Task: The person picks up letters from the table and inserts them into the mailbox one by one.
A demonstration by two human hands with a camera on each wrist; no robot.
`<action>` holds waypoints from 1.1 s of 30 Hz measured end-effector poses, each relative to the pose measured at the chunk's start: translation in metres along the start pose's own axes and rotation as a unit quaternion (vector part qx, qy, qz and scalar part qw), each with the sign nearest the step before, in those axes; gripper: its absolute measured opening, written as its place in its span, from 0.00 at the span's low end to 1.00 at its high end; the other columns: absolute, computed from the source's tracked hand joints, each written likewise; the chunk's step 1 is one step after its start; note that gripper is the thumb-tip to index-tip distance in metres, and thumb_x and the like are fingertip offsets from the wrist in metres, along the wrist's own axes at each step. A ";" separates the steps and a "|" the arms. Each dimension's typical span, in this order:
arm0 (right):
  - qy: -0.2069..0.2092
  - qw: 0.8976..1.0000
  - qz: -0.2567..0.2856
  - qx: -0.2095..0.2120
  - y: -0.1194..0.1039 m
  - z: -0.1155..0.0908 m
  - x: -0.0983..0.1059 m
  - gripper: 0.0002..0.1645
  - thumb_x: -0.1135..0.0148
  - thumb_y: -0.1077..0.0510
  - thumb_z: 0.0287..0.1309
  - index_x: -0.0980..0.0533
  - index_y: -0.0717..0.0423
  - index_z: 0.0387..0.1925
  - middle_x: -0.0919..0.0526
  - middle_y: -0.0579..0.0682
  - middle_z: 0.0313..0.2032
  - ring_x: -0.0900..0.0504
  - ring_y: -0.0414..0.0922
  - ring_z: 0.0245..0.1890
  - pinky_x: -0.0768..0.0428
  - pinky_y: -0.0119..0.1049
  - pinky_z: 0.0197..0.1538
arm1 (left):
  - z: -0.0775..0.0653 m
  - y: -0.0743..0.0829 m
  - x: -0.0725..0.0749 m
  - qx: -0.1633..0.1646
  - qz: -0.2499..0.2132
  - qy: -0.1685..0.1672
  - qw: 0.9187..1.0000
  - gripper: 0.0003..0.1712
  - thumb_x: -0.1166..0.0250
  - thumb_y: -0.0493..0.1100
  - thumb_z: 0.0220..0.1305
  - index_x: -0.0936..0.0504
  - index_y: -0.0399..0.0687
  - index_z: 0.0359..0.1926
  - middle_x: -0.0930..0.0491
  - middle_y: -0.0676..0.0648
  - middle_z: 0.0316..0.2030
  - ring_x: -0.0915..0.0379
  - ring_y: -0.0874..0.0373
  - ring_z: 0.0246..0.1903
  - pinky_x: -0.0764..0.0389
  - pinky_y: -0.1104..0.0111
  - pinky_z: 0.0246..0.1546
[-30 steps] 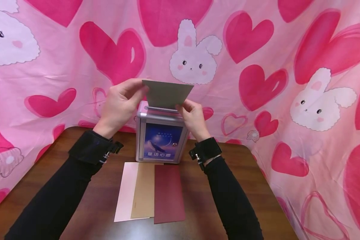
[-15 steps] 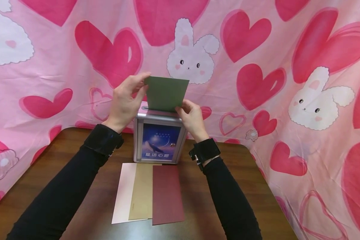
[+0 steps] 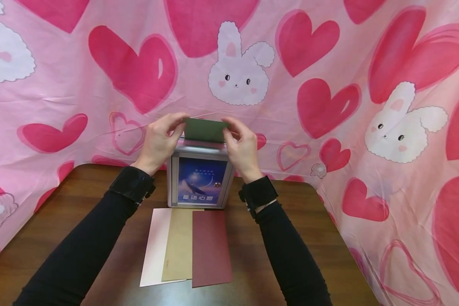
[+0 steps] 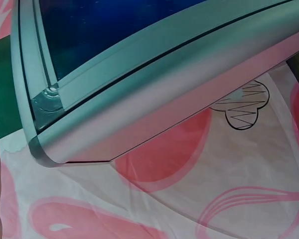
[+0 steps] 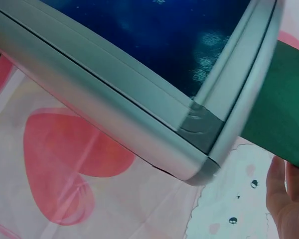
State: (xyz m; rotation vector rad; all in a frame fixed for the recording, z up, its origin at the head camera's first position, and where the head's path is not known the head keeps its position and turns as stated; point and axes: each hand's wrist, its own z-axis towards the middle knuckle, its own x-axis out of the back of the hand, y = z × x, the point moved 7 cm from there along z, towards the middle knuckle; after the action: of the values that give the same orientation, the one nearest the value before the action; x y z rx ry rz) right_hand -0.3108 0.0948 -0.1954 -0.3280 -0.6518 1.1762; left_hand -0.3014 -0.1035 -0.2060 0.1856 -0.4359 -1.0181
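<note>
A green envelope (image 3: 204, 130) stands upright in the top slot of a silver-framed box (image 3: 199, 182), its lower part hidden inside. My left hand (image 3: 160, 140) pinches its left edge between thumb and fingers. On the opposite edge, my right hand (image 3: 245, 146) pinches it the same way. Part of the green envelope (image 4: 1, 94) shows past the box corner in the left wrist view. In the right wrist view, fingertips of my right hand (image 5: 290, 204) meet the edge of the green envelope (image 5: 284, 104).
In front of the box, a white envelope (image 3: 153, 250), a tan envelope (image 3: 179, 250) and a dark red envelope (image 3: 211, 250) lie overlapping on the wooden table (image 3: 279, 221). A pink cloth (image 3: 72, 93) with hearts and rabbits hangs behind and on the right.
The green envelope has tilted upright and slid down into the slot, so less of it shows. My left hand has come down with it; my right hand has shifted up its right edge.
</note>
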 end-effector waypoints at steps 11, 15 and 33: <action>-0.053 0.988 -0.148 -0.008 0.024 -0.012 -0.014 0.17 0.43 0.63 0.59 0.20 0.61 0.49 0.17 0.58 0.49 0.26 0.50 0.56 0.28 0.46 0.63 | -0.018 -0.016 -0.017 0.030 0.053 -0.100 0.993 0.15 0.37 0.33 0.61 0.20 0.35 0.50 0.20 0.37 0.48 0.27 0.47 0.49 0.23 0.49 0.53; -0.100 0.974 -0.200 -0.025 0.033 -0.017 -0.022 0.20 0.44 0.60 0.60 0.22 0.63 0.52 0.22 0.62 0.55 0.38 0.57 0.64 0.38 0.56 0.67 | -0.023 -0.022 -0.025 0.030 0.076 -0.135 0.987 0.15 0.39 0.38 0.63 0.20 0.33 0.49 0.26 0.33 0.54 0.35 0.42 0.57 0.31 0.46 0.60; -0.177 0.945 -0.264 -0.073 0.042 -0.029 -0.033 0.26 0.47 0.50 0.63 0.27 0.58 0.60 0.33 0.63 0.65 0.51 0.60 0.69 0.47 0.62 0.68 | -0.033 -0.023 -0.031 0.088 0.123 -0.219 0.964 0.22 0.38 0.45 0.63 0.22 0.38 0.55 0.34 0.31 0.63 0.53 0.40 0.69 0.43 0.33 0.61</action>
State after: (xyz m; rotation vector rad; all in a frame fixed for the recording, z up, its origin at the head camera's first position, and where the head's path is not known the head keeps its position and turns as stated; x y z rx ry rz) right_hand -0.3315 0.0821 -0.2516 -0.0513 -1.0706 0.6722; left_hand -0.3186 -0.0909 -0.2513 0.0590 -0.9316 -0.7707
